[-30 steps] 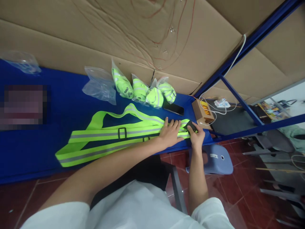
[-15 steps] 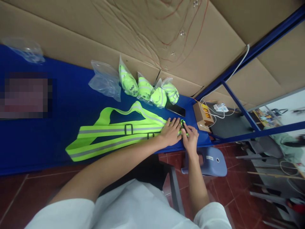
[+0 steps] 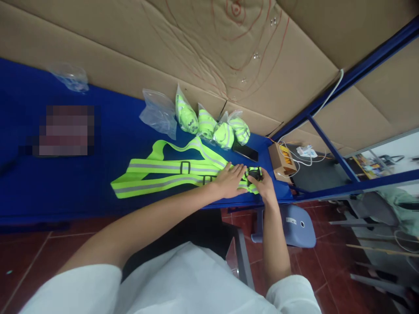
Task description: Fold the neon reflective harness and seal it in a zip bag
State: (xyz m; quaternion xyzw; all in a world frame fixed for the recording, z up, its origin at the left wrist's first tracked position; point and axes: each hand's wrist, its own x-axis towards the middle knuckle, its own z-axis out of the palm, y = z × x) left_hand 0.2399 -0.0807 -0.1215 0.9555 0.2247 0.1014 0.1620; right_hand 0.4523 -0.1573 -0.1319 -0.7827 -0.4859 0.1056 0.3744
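Observation:
A neon green strap harness [image 3: 157,166] with grey reflective stripes lies along the blue table, looped at its left end. Two black slide adjusters sit on its straps, one of them [image 3: 185,168] in plain sight. My left hand [image 3: 230,181] rests flat over the straps, fingers extended. At the harness's right end my right hand [image 3: 264,185] grips a black buckle [image 3: 254,174] between thumb and fingers. Behind the harness stand several clear bags of rolled green straps [image 3: 206,124], beside an unfilled clear bag [image 3: 159,114].
A black phone [image 3: 245,151] lies behind my hands. To the right are a cardboard box [image 3: 282,161], white cables and a blue metal frame [image 3: 332,150]. A blue stool [image 3: 296,224] stands below the table's edge [image 3: 81,213]. Cardboard lines the back.
The camera view has shifted, moving the table items rightward in the picture. My right hand has spread around the buckle, which now shows more fully. My left hand stays on the straps.

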